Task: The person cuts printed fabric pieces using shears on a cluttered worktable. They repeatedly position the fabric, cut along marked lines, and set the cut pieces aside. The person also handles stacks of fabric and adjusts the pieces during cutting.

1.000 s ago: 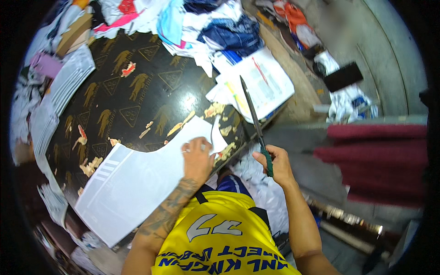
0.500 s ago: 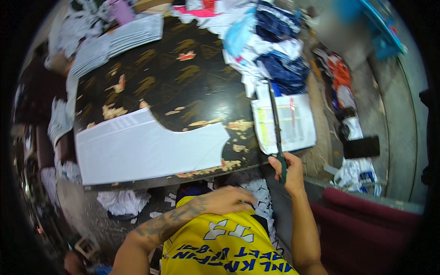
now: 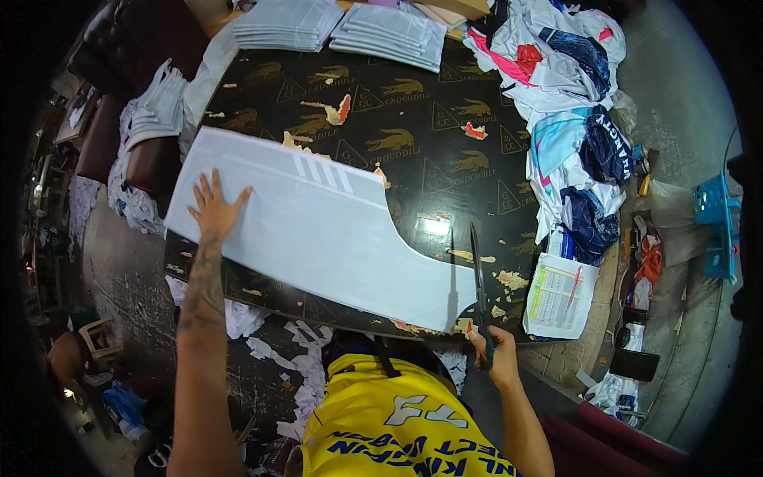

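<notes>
on dark table (image 3: 413, 187), white panel (image 3: 318, 219) beneath left grip (image 3: 218, 213), spread apart, right grip (image 3: 499, 356) clamped on scissors (image 3: 480, 294)

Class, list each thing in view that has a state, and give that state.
White cloth: flat
Scissors: held, blades look shut
Left hand: open, spread on white cloth
Right hand: closed around scissors
Table: surface chipped
White stacks: neatly piled
Cloth heap: crumpled
Paper: flat
</notes>
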A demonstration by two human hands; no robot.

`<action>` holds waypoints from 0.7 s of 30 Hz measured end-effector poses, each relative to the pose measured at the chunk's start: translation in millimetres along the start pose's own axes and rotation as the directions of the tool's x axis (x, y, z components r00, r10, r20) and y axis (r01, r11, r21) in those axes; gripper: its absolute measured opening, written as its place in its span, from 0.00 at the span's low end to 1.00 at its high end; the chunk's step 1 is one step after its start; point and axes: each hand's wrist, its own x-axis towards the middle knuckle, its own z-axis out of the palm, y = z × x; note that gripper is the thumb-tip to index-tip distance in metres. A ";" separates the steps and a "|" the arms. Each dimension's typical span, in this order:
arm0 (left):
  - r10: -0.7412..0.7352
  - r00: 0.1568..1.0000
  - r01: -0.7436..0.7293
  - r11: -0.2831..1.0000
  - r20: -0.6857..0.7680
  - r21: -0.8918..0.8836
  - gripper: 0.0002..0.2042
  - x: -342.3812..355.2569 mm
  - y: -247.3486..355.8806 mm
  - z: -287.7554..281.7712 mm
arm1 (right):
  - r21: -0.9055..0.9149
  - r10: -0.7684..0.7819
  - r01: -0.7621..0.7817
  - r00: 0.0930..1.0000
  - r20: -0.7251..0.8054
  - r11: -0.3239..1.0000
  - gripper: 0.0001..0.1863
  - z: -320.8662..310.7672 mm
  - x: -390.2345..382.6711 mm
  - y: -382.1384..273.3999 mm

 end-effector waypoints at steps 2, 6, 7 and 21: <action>0.005 1.000 -0.004 0.999 -0.003 0.042 0.56 31.5 15.4 -19.1 | -0.015 -0.023 0.023 1.000 -0.010 1.000 0.18 10.7 0.5 -0.6; 0.219 0.917 -0.228 0.974 -0.333 0.011 0.48 -18.8 98.3 -56.4 | -0.109 -0.047 0.043 0.998 -0.036 0.993 0.21 6.9 -3.3 6.4; 0.323 0.870 -0.393 0.910 -0.373 -0.129 0.35 -57.5 128.4 -55.1 | -0.149 -0.057 0.049 0.997 -0.052 0.988 0.22 1.1 -4.9 10.6; 0.953 0.261 -0.922 0.199 -0.152 -0.332 0.09 -322.4 293.3 13.0 | -0.229 -0.066 0.072 0.997 0.030 0.971 0.30 -100.0 -19.0 102.9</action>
